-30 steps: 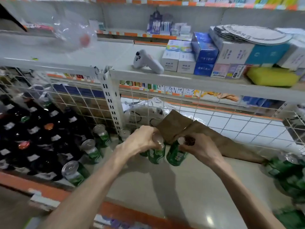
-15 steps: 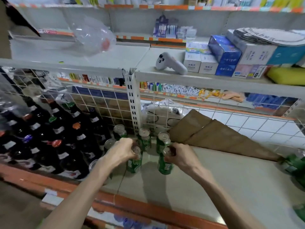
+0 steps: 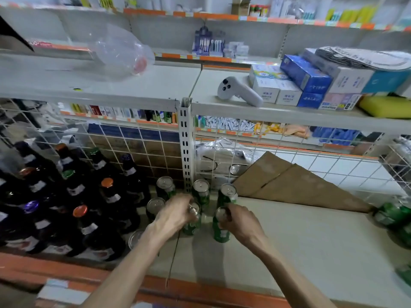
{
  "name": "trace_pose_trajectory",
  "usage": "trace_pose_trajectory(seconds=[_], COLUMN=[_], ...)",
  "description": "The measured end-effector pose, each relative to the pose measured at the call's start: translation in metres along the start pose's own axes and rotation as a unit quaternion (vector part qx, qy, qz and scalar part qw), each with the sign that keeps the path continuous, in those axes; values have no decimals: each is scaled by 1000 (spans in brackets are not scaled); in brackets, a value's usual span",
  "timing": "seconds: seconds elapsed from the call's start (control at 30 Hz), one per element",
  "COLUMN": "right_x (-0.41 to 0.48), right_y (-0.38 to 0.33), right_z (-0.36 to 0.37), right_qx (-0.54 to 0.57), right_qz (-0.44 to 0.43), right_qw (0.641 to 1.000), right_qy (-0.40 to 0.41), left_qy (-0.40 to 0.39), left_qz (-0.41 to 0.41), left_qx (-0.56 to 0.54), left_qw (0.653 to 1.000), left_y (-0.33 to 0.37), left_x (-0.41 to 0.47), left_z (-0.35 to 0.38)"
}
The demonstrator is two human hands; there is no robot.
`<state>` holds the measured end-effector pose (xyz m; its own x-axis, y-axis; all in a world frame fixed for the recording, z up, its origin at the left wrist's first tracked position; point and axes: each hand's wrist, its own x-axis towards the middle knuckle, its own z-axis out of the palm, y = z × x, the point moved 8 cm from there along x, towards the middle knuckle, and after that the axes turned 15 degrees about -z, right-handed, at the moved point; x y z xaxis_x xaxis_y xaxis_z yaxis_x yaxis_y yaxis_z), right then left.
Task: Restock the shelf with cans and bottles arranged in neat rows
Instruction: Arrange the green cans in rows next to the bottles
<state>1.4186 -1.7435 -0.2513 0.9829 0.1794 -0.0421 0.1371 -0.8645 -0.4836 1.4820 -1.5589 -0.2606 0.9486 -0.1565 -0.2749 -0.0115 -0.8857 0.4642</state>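
On the low beige shelf (image 3: 300, 252) stand several green cans in short rows near the white upright post (image 3: 186, 147). My left hand (image 3: 175, 216) grips the top of one green can (image 3: 192, 227). My right hand (image 3: 241, 223) grips the top of a second green can (image 3: 220, 234) beside it. Both cans stand upright on the shelf, just in front of two back-row cans (image 3: 201, 192) (image 3: 228, 194). More cans (image 3: 164, 187) stand to the left. Dark glass bottles (image 3: 73, 201) with coloured caps fill the shelf's left part.
A folded brown cardboard sheet (image 3: 295, 187) leans on the wire grid back (image 3: 333, 165). Green cans (image 3: 393, 216) lie at the right edge. On the shelf above sit a white controller (image 3: 238, 92), boxes (image 3: 300, 83) and a crumpled clear bag (image 3: 120, 50).
Both hands carried their cans left and set them down in front of the back row near the post. The view shifted left, showing more bottles.
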Motion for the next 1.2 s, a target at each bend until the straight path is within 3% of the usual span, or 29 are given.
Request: trace_pose_trajectory(seconds=[0.67,0.9,1.0,1.07,1.2], right_x=[6,-5,-27,-51,-115], right_y=[6,15,34,65,140], right_z=[4,3,-20,-37,-80], right_qx=[-21,72,73,68,46], right_qz=[-6,-10,-7,23,124], right_qw=[999,997,994,992,978], right_qy=[25,33,78,105,161], left_qy=[9,-6,95,164,86], left_qz=[12,-5,25,92,166], left_qx=[0,-1,4,-27,-32], left_qw=[1000,1000,995,982,982], left_y=[10,10,44,89,185], left_x=[14,2,-18,-34,-33], left_z=[8,4,-29,-51,-17])
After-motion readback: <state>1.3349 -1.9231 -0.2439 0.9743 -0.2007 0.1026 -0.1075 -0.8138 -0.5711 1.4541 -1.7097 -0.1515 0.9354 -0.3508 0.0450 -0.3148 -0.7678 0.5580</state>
